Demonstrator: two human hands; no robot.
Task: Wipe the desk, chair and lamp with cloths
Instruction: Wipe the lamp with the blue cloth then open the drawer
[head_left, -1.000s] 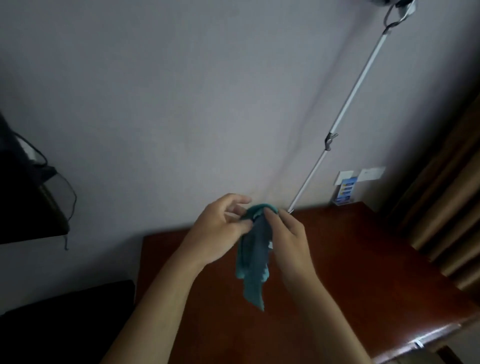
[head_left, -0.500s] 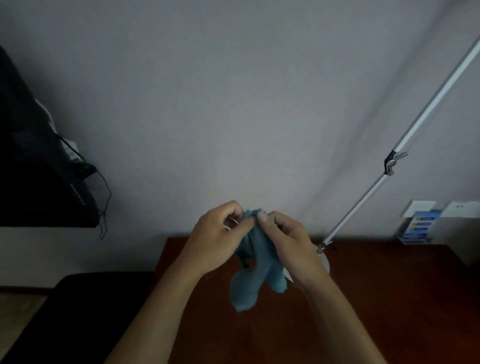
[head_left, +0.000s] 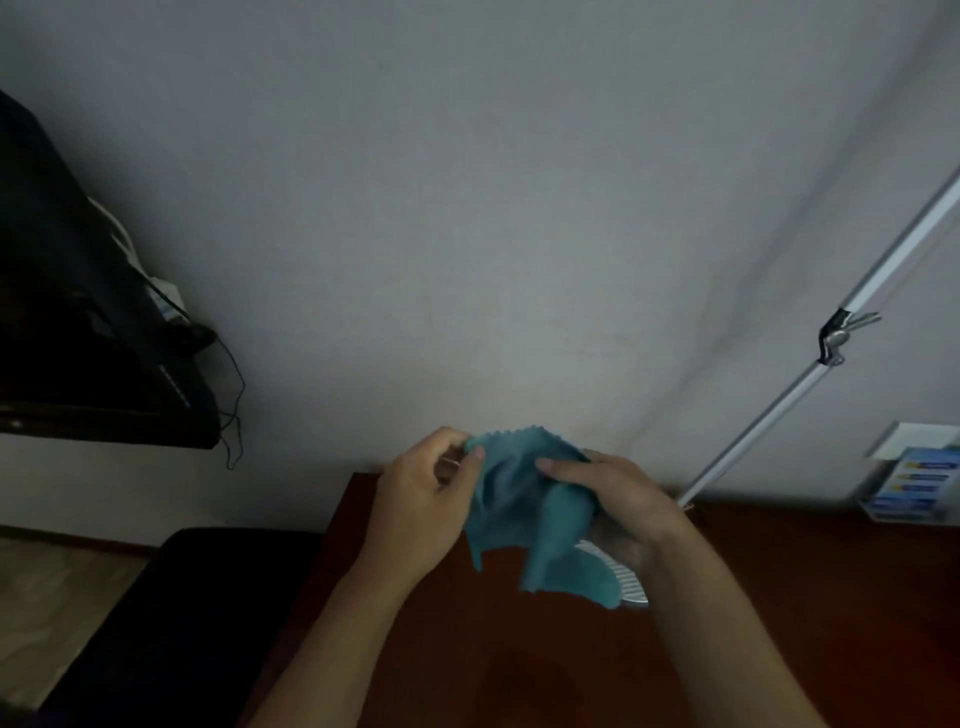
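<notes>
I hold a teal cloth (head_left: 524, 509) in the air over the far edge of the red-brown wooden desk (head_left: 779, 613). My left hand (head_left: 423, 506) pinches its upper left corner, and my right hand (head_left: 621, 496) grips its right side, so the top edge is partly spread between them. The cloth's lower part hangs down and covers most of the lamp's round ribbed base (head_left: 631, 584). The lamp's thin white arm (head_left: 779, 405) slants up to the right from that base, with a metal wing-nut joint (head_left: 836, 338) partway along. The lamp head is out of view.
A grey wall runs behind the desk. A dark shelf or monitor (head_left: 78, 332) with dangling cables sits at the left. A black seat-like surface (head_left: 171, 613) lies left of the desk. A clear holder with blue cards (head_left: 914, 483) stands at the right by the wall.
The bunched cloth has been pulled wider between my hands, its top edge now spread. The view has shifted, so the lamp arm sits further right.
</notes>
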